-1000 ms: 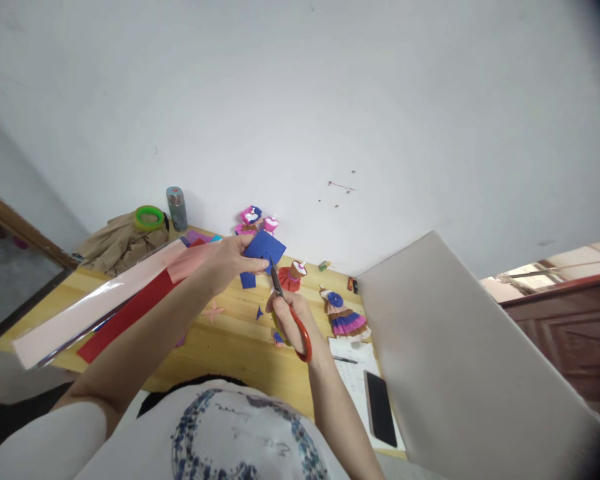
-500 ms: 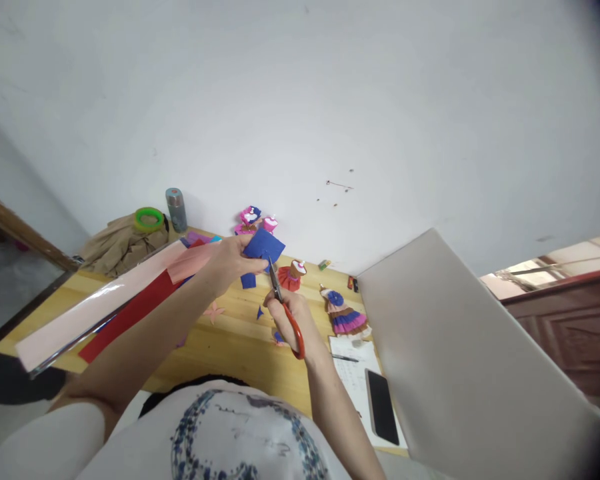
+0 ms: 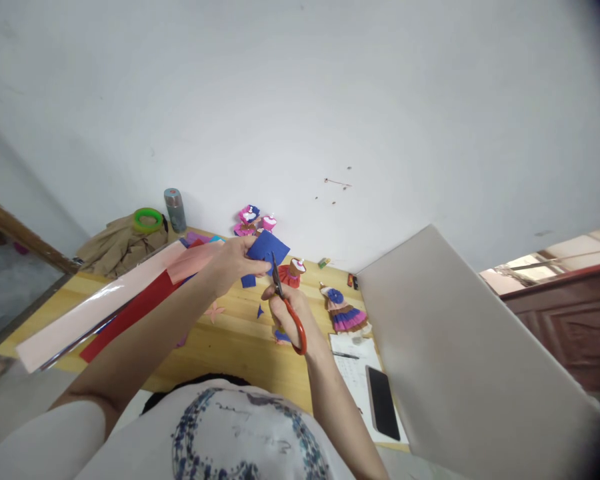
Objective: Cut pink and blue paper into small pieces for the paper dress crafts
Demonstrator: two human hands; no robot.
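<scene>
My left hand point(image 3: 236, 263) pinches a square of blue paper point(image 3: 270, 247) and holds it above the wooden table. In my right hand point(image 3: 293, 312) is a pair of scissors with orange handles point(image 3: 299, 328). The blades point away from me and lie at the near edge of the blue paper; whether they are parted I cannot make out. Under my hands lie another blue paper piece point(image 3: 249, 281), a small blue scrap point(image 3: 260, 311) and a pink paper star point(image 3: 214, 311). A small doll figure with a red skirt point(image 3: 291, 275) stands just beyond the scissors.
Long paper strips, one red point(image 3: 130, 317), lie at left under my forearm. A flask point(image 3: 175, 210) and green tape roll point(image 3: 149, 219) stand behind. At right are a layered paper dress point(image 3: 347, 317), a phone point(image 3: 383, 403), a pen point(image 3: 345, 356) and a white upright panel point(image 3: 460, 353).
The blue paper and both hands have shifted slightly to the right. The scissors stay at the paper's edge, a little more upright.
</scene>
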